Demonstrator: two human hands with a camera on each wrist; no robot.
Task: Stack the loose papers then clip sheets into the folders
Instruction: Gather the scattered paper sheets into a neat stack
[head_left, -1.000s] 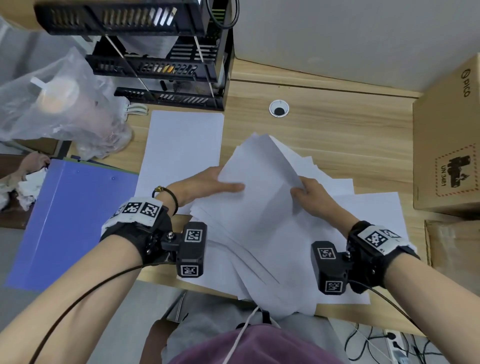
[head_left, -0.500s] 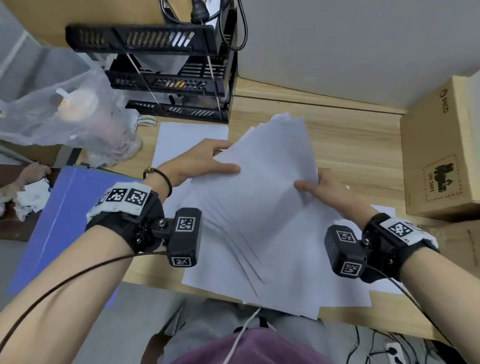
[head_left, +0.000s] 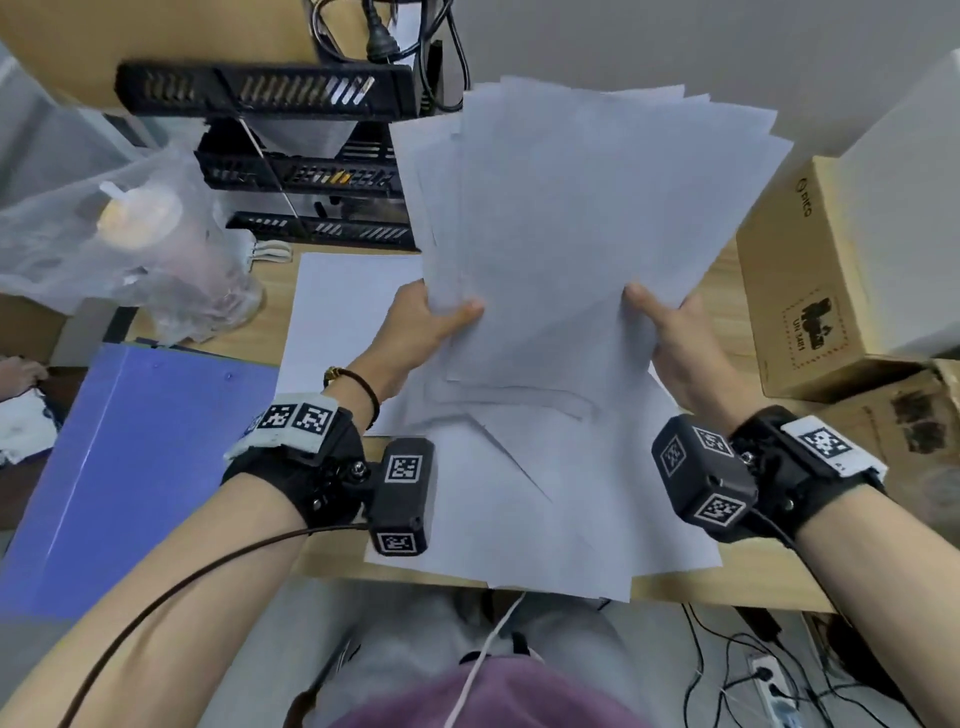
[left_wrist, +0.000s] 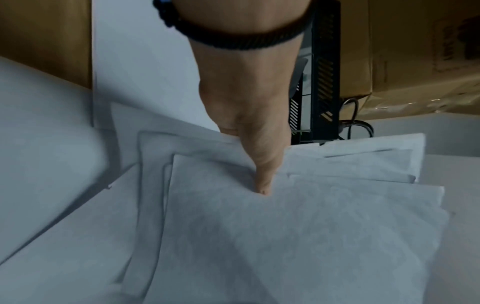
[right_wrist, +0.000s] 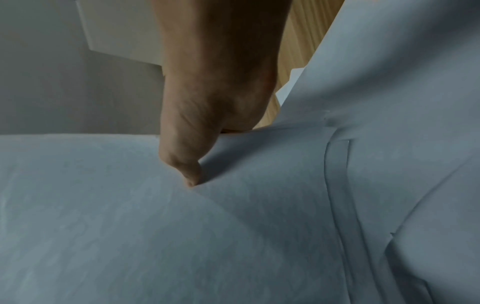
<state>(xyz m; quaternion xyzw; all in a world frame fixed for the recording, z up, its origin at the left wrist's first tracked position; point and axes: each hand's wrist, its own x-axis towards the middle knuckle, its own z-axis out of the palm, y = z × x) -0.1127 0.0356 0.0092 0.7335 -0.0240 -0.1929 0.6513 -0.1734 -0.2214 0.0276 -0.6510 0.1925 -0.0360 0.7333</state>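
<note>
Stacking step: left hand (head_left: 421, 327) and right hand (head_left: 675, 338) pinch fanned papers (head_left: 571, 218), raised mid-frame. Next, probably tap edges square on bench (head_left: 737, 592).

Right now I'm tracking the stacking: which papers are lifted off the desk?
The fanned bundle, pinched by the left hand and right hand. The single sheet and lower sheets lie flat.

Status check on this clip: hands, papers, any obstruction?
Left hand and right hand both grip the paper bundle, raised and unevenly fanned. More loose sheets on the desk. Blue folder untouched. Nothing obstructing.
</note>
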